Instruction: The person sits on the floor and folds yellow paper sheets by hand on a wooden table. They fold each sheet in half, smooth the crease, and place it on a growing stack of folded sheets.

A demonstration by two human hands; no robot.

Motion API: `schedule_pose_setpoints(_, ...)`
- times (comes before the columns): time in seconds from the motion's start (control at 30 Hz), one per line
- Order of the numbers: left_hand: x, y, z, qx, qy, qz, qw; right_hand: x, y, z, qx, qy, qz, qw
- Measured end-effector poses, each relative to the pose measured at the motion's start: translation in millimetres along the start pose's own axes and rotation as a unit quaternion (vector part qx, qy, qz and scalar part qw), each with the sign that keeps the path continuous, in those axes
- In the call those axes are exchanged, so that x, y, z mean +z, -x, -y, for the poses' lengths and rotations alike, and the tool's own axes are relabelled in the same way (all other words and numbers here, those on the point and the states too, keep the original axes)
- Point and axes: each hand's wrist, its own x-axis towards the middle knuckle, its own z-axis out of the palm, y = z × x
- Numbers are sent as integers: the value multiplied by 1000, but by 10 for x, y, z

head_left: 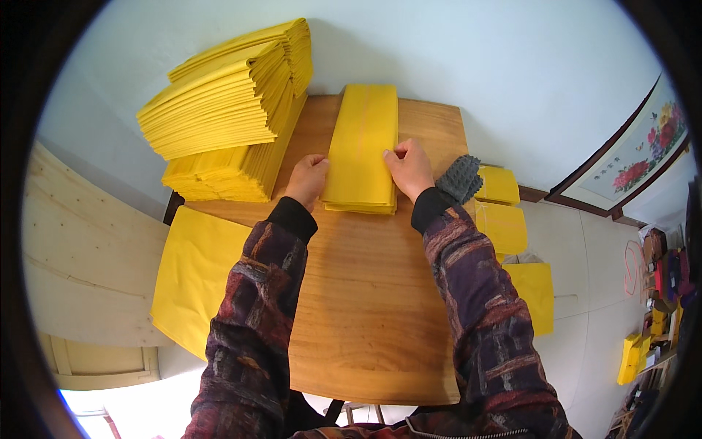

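A long, narrow stack of folded yellow paper [362, 146] lies at the far middle of the wooden table, its layered edges showing at the near end. My left hand [307, 179] is closed, with curled fingers against the stack's left edge. On the opposite side my right hand [411, 168] pinches the right edge between thumb and fingers. The fingertips are partly hidden by the hands. Just beyond my right wrist sits a dark grey, bumpy-textured cloth [460, 179] at the table's right edge.
Tall piles of folded yellow paper [212, 99] lean at the back left. A flat yellow sheet [196, 274] hangs over the left edge of the wooden table [373, 307]. Yellow bundles [502, 228] stand right of the table, and a framed flower picture [632, 154] rests by the wall.
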Motion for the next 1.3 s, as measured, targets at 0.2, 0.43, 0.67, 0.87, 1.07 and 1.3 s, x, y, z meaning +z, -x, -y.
schedule_pose_setpoints(0.2,-59,36,3,-25,-11,-6,1000,-48,-43,60,107,-33,89,990)
schedule_pose_setpoints(0.43,-43,55,-118,-46,7,3,999,-60,-61,69,178,-192,79,962)
schedule_pose_setpoints(0.67,-8,124,-66,-51,-24,5,998,-51,-66,34,171,-173,76,967)
schedule_pose_setpoints(0.87,-50,33,73,-24,-43,-11,999,-37,-79,-11,162,-141,84,973)
schedule_pose_setpoints(1.07,-59,-89,238,57,-91,-14,994,37,-89,-127,150,-101,65,981)
schedule_pose_setpoints(1.3,-28,962,-5,129,-74,4,989,-324,616,-173,91,-184,26,978)
